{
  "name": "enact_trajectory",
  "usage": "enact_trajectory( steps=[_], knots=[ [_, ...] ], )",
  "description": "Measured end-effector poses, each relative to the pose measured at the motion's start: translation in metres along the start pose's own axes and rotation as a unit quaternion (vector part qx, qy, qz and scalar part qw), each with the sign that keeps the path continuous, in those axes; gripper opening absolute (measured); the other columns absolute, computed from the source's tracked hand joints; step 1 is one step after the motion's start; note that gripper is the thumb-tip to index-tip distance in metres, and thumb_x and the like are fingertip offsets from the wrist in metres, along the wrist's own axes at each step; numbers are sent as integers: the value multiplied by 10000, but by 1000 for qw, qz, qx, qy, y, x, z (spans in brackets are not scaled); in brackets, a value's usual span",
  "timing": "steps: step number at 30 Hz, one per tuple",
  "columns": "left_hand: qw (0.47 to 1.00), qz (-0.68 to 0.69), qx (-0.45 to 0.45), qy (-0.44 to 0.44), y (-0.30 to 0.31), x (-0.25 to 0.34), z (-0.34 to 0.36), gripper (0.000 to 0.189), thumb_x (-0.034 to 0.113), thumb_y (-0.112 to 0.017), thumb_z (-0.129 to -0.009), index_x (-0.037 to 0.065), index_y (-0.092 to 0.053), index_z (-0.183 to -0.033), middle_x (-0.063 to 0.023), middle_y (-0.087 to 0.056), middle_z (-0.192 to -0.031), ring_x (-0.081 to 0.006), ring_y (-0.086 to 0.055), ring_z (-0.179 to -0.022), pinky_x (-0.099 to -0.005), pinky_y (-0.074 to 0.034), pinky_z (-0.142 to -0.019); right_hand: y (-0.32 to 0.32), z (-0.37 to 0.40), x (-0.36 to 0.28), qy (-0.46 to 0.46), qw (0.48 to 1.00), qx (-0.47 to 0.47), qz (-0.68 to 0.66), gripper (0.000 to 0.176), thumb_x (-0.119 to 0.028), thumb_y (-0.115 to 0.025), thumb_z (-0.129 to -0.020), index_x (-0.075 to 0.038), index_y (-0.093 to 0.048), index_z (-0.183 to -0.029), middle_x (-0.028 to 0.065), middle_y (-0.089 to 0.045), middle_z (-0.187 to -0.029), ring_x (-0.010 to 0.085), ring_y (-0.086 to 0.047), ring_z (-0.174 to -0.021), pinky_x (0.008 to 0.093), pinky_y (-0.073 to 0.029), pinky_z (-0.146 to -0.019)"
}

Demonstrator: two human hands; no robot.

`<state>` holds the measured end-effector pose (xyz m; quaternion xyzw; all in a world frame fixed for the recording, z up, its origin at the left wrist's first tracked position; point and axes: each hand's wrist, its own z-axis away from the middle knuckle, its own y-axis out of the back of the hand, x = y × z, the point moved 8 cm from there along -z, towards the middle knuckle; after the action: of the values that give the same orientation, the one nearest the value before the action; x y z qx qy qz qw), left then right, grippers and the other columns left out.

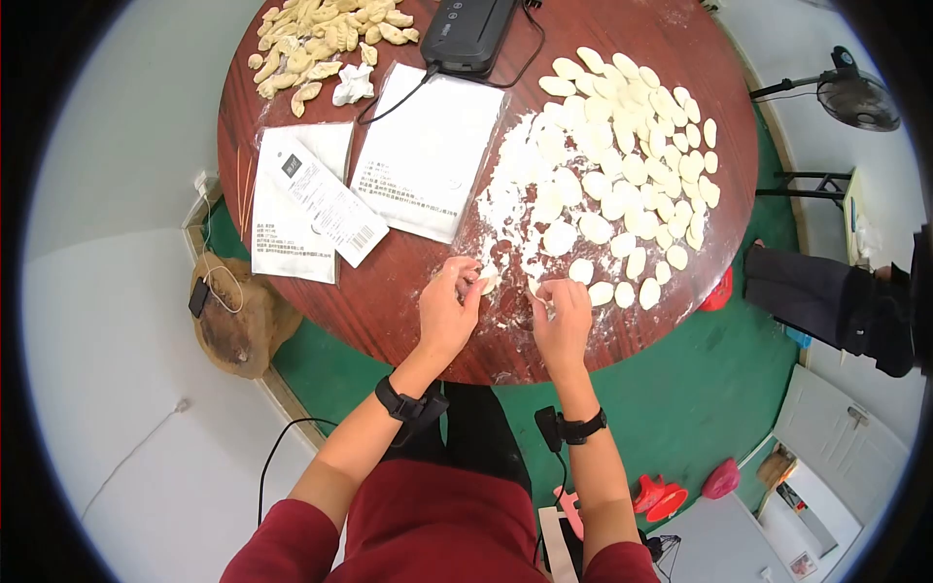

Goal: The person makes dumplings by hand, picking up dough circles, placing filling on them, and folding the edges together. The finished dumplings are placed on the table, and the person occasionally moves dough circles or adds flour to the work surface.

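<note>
At the near edge of the round table, my left hand (450, 309) has its fingers closed on a small pale dough piece (489, 283). A short gap to the right, my right hand (564, 319) pinches another bit of pale dough (534, 286), mostly hidden by the fingers. White flour (505, 209) is scattered on the wood just beyond both hands. Many flat dough rounds (595, 228) lie spread and partly overlapping to the right. At the far left of the table is a heap of shaped, pleated dough pieces (326, 34).
White plastic packets (428, 155) and a printed label card (330, 199) lie left of the flour. A black device (468, 37) with a cable stands at the back, near a crumpled tissue (353, 85). Another person's dark-clothed leg (802, 291) shows beyond the table's right edge (753, 146).
</note>
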<state>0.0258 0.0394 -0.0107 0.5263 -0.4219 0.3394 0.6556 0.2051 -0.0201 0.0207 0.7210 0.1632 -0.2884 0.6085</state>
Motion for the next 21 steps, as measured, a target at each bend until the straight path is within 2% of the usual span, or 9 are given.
enact_trajectory(
  steps=[3, 5, 7, 9, 10, 13, 15, 18, 21],
  knots=[
    [1000, 4, 25, -8, 4, 4, -1, 296, 65, -715, -895, 52, -602, -1168, -111, -687, -895, -225, -613, -687, -345, -511, -677, 15, 3, -10, 31, 999, 31, 6, 194, -82, -790, -801, -72, -600, -839, 73, -605, -807, 311, -581, -786, 423, -432, -715],
    [1000, 12, 24, -4, 5, 0, -2, 294, 60, -723, -888, 54, -609, -1159, -107, -688, -897, -220, -616, -692, -347, -514, -680, 1, 12, -2, -51, 991, -113, -48, 161, -100, -778, -832, -49, -627, -812, 94, -588, -729, 307, -580, -705, 429, -445, -728],
    [1000, 5, 17, -2, 6, -3, 0, 293, 60, -726, -886, 53, -611, -1156, -107, -689, -896, -218, -619, -694, -346, -514, -678, 3, 12, 11, -137, 981, -82, -107, 196, -142, -764, -874, -34, -637, -770, 104, -568, -662, 300, -567, -635, 433, -446, -718],
    [1000, -1, 12, -3, 7, -7, 2, 293, 60, -729, -883, 52, -613, -1152, -107, -690, -895, -217, -621, -696, -345, -514, -676, 21, 4, 33, -192, 979, 60, -29, 176, -156, -741, -897, -28, -641, -831, 115, -578, -710, 312, -576, -688, 425, -452, -717],
    [1000, 4, 13, 5, 6, -10, 3, 296, 60, -732, -880, 52, -614, -1151, -106, -691, -894, -217, -626, -700, -343, -514, -675, 25, -5, 28, -127, 986, 105, 26, 133, -138, -658, -968, -22, -638, -908, 113, -605, -812, 261, -592, -774, 389, -456, -728],
    [1000, 13, 12, 14, 4, -16, 5, 306, 62, -741, -874, 50, -614, -1152, -106, -695, -897, -217, -636, -703, -338, -513, -671, 4, -21, 13, -43, 984, 160, 68, 105, -121, -643, -966, -28, -626, -1013, 143, -594, -933, 307, -580, -908, 406, -452, -781],
    [1000, 17, 10, 15, 4, -19, 6, 313, 64, -746, -870, 49, -614, -1153, -106, -698, -901, -217, -640, -702, -335, -513, -668, -23, -18, 4, -59, 988, 129, 68, 178, -136, -651, -952, -57, -635, -1111, 145, -591, -1046, 337, -558, -1009, 444, -427, -850],
    [1000, 9, 6, 14, 4, -21, 7, 313, 64, -752, -867, 47, -617, -1149, -107, -704, -904, -216, -642, -697, -336, -516, -664, -53, -13, 0, -92, 978, 93, 163, 474, -236, -704, -917, -116, -578, -1358, 134, -525, -1269, 336, -488, -1196, 522, -339, -983],
    [1000, 3, -8, 26, 6, -25, 6, 311, 44, -755, -871, 18, -621, -1150, -97, -712, -880, -151, -629, -721, -294, -504, -666, -61, -10, 3, -99, 975, 84, 178, 548, -291, -677, -923, -129, -530, -1426, 152, -472, -1365, 349, -426, -1275, 544, -289, -1032]
  ],
)
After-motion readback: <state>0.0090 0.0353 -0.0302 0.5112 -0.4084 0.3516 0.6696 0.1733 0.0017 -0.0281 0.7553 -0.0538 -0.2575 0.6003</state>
